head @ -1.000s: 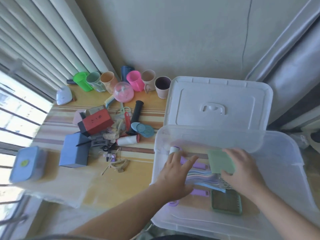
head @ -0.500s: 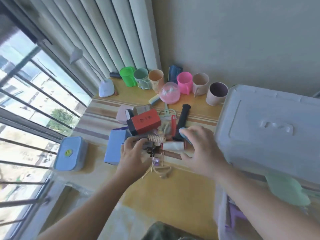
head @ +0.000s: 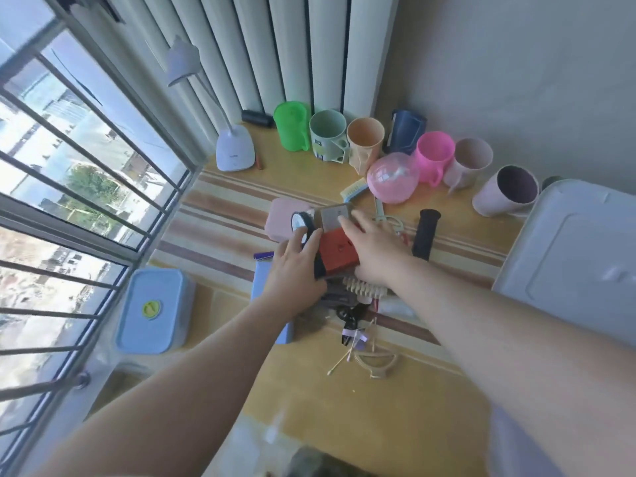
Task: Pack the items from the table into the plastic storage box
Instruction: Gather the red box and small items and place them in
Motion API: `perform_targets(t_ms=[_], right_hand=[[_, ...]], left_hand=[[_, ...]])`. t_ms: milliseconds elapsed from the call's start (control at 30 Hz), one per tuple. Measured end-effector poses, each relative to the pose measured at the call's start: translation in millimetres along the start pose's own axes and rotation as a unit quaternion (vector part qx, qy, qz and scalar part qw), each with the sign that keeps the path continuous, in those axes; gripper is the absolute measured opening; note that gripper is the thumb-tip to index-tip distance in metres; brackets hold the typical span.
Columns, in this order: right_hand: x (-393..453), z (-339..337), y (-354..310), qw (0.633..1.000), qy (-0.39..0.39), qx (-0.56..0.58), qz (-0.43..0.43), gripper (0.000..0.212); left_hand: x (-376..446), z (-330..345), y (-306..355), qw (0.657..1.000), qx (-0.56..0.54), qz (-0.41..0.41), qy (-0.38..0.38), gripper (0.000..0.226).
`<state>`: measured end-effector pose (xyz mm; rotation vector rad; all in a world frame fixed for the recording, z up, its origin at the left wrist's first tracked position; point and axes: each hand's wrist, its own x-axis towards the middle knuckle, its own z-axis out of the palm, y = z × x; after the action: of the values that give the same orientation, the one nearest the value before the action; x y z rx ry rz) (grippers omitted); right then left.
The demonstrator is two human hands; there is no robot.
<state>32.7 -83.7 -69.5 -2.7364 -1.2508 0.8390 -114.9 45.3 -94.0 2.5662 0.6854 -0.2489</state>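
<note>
your left hand [head: 296,266] and your right hand [head: 373,251] are both down on the pile in the middle of the desk [head: 361,407], either side of the red box [head: 335,251]. the left hand lies against the box's left end, fingers reaching up toward the small round white-faced thing [head: 298,220] just behind it; whether those fingers actually grip anything you cannot tell. the right hand rests on the box's right side with its fingers fairly straight, the fingertips reaching onto the grey box [head: 332,215] behind the red one; no closed grip shows. a pink case [head: 280,218] sits to the left of the grey box, and a light blue box [head: 265,294] lies partly under your left wrist. just below the right hand is a pale comb-like brush [head: 363,290], then black clips [head: 351,315], cotton swabs [head: 339,363] and a beige hanger-shaped piece [head: 375,364] nearer you. a black handle [head: 425,235] lies to the right of the hands. along the wall stand a green cup [head: 292,127], a sage mug [head: 327,134], a peach cup [head: 364,139], a navy cup [head: 406,132], a pink mug [head: 433,158], a beige mug [head: 469,161] and a mauve cup [head: 506,192], with a clear pink ball [head: 392,177] in front. the plastic storage box's lid [head: 578,256] shows at the right edge. a blue lidded container [head: 151,315] and a white lamp [head: 234,146] sit by the window.
</note>
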Motion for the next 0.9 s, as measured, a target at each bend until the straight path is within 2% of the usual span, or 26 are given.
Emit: perform_targets(t_ms=[100,267,367,467,533,600,700,800,900], right_hand=[[3.3,16.2,-2.3,1.000,0.000,0.012,0.012,0.106],[-21.6,21.6,3.4,0.998,0.046,0.036,-0.019,0.077],[-50.8,14.6,17.6,0.993,0.093,0.060,-0.035,0.076],[-91.1,5.1,43.1,0.990,0.128,0.064,-0.015,0.080],[-117.6,-0.6,61.5,0.988,0.139,0.063,0.016,0.080],[-138.6,-2.5,77.4,0.988,0.131,0.063,0.053,0.074],[-158.2,6.2,96.3,0.982,0.136,0.078,0.108,0.075],[-166.3,22.0,103.5,0.973,0.147,0.102,0.144,0.073],[-166.9,38.4,101.1,0.968,0.155,0.115,0.159,0.071]], left_hand=[[-0.7,13.0,-7.3,1.000,-0.020,0.000,0.009,0.100],[-14.7,11.7,-15.0,0.998,-0.018,0.049,0.047,0.093],[-28.1,-6.1,-13.2,0.989,-0.076,0.114,0.049,0.090],[-22.6,-30.2,-16.5,0.975,-0.167,0.138,0.049,0.068],[2.5,-38.4,-20.4,0.982,-0.123,0.113,0.084,0.060],[37.5,-38.8,-20.5,0.993,-0.030,0.069,0.091,0.063],[83.9,-30.0,-13.4,0.995,0.092,0.040,-0.015,0.094],[108.1,-22.4,-3.4,0.985,0.145,0.038,-0.082,0.110],[108.2,-22.6,10.5,0.989,0.137,0.035,-0.041,0.094]])
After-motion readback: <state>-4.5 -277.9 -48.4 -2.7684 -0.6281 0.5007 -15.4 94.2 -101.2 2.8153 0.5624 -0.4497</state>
